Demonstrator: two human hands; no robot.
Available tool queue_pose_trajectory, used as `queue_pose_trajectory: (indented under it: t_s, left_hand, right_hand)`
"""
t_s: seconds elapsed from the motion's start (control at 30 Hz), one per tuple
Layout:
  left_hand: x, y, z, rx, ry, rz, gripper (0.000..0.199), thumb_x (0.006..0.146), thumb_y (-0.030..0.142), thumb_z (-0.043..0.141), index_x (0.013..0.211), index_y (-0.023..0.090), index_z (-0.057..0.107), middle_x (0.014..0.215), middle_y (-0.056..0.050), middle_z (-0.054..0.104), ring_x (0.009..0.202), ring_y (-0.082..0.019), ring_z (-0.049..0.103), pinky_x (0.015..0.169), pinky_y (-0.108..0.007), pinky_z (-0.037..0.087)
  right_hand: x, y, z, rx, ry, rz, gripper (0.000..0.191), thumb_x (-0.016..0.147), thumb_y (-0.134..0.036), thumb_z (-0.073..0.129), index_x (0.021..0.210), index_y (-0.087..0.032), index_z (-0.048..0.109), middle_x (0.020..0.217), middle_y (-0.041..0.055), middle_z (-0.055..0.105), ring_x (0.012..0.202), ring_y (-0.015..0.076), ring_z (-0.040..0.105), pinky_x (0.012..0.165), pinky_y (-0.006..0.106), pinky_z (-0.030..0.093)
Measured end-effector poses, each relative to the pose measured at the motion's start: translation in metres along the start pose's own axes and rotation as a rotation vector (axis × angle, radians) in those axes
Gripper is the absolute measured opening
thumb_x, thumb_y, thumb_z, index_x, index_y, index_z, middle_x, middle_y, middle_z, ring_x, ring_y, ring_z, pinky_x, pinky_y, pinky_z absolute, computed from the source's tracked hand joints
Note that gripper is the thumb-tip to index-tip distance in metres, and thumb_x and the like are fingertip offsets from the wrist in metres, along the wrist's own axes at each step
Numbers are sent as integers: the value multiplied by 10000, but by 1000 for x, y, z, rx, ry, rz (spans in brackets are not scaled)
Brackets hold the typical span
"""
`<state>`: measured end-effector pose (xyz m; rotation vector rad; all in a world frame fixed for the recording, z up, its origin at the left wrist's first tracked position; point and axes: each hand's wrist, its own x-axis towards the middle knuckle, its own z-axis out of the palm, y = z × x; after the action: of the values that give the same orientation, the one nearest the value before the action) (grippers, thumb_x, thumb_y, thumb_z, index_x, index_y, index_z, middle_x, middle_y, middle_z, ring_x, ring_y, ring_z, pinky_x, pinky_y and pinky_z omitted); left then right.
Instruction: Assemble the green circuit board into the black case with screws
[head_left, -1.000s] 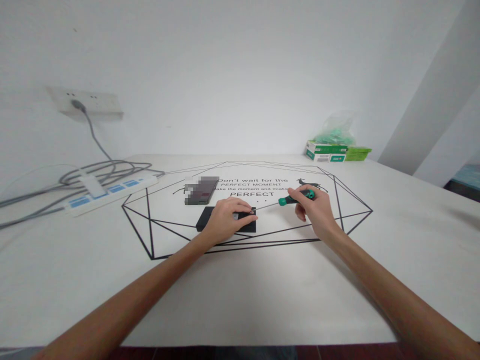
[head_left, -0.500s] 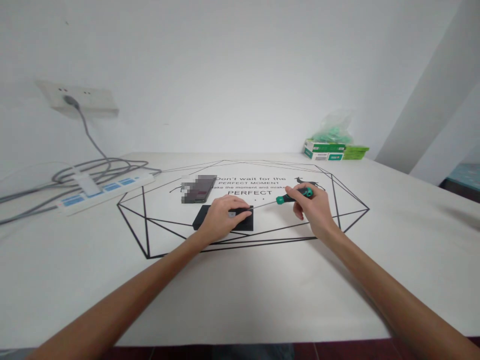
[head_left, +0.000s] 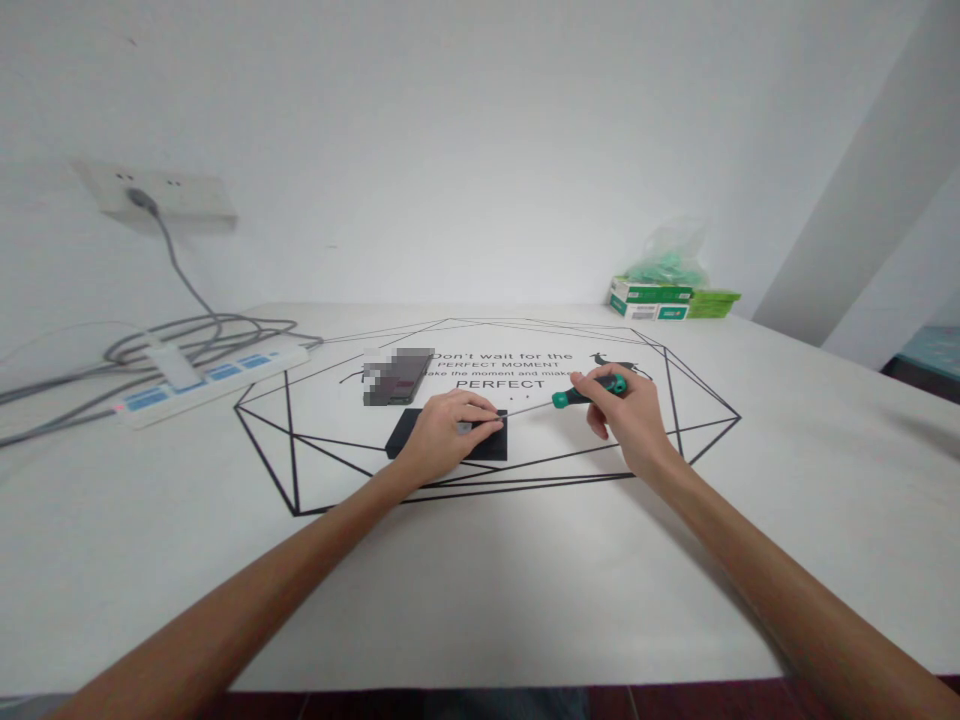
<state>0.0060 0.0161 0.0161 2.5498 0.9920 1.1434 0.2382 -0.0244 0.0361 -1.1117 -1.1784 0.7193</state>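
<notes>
A flat black box (head_left: 403, 432) lies on the white table, its middle covered by my left hand (head_left: 444, 432). The thumb and fingertips of that hand are pinched together over the box's right part, right by the screwdriver's tip; what they grip is too small to make out. My right hand (head_left: 628, 410) is closed around the green and black handle of a screwdriver (head_left: 574, 397). Its thin metal shaft slopes down to the left, and the tip is hidden at my left fingertips. A small grey patch on the box shows under my left hand.
Behind the box lies a dark phone-like slab (head_left: 411, 377), partly pixelated. At left are a white power strip (head_left: 217, 385) and coiled grey cables (head_left: 202, 340), one plugged into a wall socket (head_left: 191, 200). Green-and-white boxes (head_left: 651, 298) with a plastic bag (head_left: 670, 255) stand at the back right.
Almost nothing differs. Both hands, the screwdriver and the black box keep their places; only the view has shifted very slightly.
</notes>
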Motion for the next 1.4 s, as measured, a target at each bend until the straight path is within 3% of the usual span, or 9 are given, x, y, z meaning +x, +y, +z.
queue_pose_trajectory:
  t_s: [0.57,0.8,0.87,0.93,1.03,1.2,1.4]
  left_hand:
    - [-1,-2,0,34,-50,7,181,871,281,594,843,233,766,954,-43,744,914,-212,670,859,-356,512]
    - [-1,-5,-2,59,-94,9,200,881,317,584,952,228,749,1039,-52,731,986,-219,657,920,-362,496]
    - [-1,-6,-5,44,-165,7,324,856,396,623,1126,233,694,1175,-58,691,1099,-229,624,979,-359,469]
    - [-2,-7,-9,60,-238,-14,599,774,504,691,1298,235,583,1308,-80,618,1204,-261,567,1025,-379,434]
    - [-4,-7,-11,141,-299,-72,846,670,577,749,1394,228,484,1366,-118,566,1227,-312,547,1022,-416,421]
    - [-4,-7,-11,136,-298,-75,783,673,551,760,1359,253,527,1313,-96,614,1195,-312,568,999,-420,437]
    - [0,-3,-23,-38,-194,-129,725,675,481,775,1327,244,566,1334,-92,598,1237,-293,546,1059,-425,417]
  right_hand:
    - [-3,0,1,-60,-44,-48,364,714,-498,744,708,-191,548,372,-74,453,296,75,399,312,197,235]
    - [1,-2,-3,-10,-113,44,413,623,-502,803,738,-174,579,433,-33,551,317,111,478,275,203,294]
    - [3,-3,-6,16,-74,49,401,626,-489,804,728,-175,576,425,-38,539,315,112,480,273,203,291]
    - [4,-5,-9,36,-22,50,381,635,-472,800,712,-176,573,413,-45,522,305,106,463,274,206,285]
    - [6,-6,-13,60,38,43,360,633,-442,805,692,-181,564,403,-53,509,291,95,431,278,212,270]
    - [5,-7,-15,75,20,23,332,639,-418,799,672,-180,571,399,-60,490,288,92,418,282,216,261]
    - [2,-10,-15,82,-30,2,293,661,-395,784,661,-178,587,395,-55,491,294,88,407,290,217,261]
